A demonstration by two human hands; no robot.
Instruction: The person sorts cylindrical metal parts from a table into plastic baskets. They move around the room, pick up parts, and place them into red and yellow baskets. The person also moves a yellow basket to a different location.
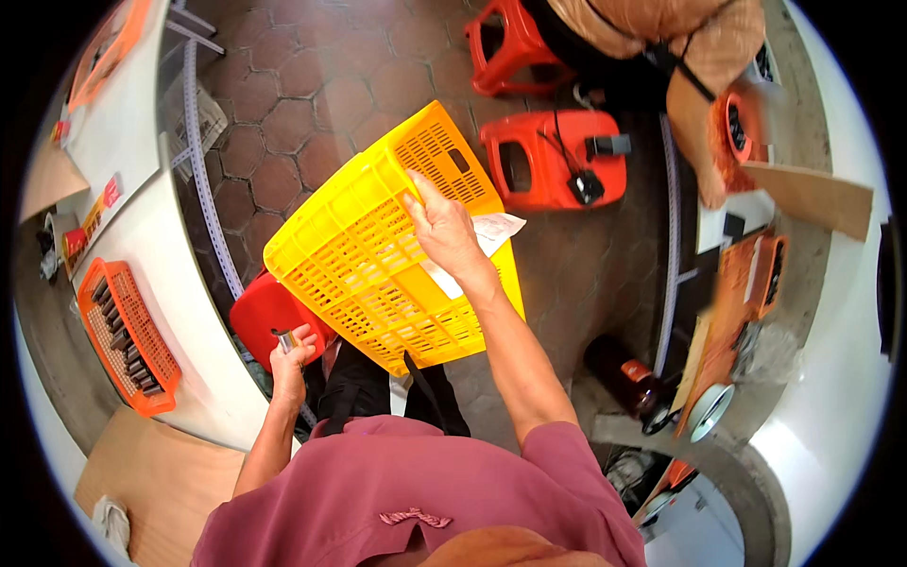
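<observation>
Your left hand (291,364) has its fingers closed around a small metal piece (285,339), whose shiny end pokes up beside the thumb. Your right hand (444,231) has its fingers clamped on an upper edge of the yellow crate (378,241) — the fingertips hook over it and the forearm crosses the slotted side. The crate sits in front of your legs, tilted, with its lower corner near your thighs; a white paper (498,230) sticks out beside your right wrist.

Close to your left hand, a red stool (267,326) shows partly behind the crate. Left of that is the white desk (210,354), carrying an orange basket (154,326) with dark cylinders (132,345) lying in it. Beyond the crate, two more red stools (557,156) stand on the tiled floor (350,99), the nearer one bearing black devices (586,186) and a cable. At the upper right, another person (628,24) reaches an arm toward things on the right — that hand is partly hidden.
</observation>
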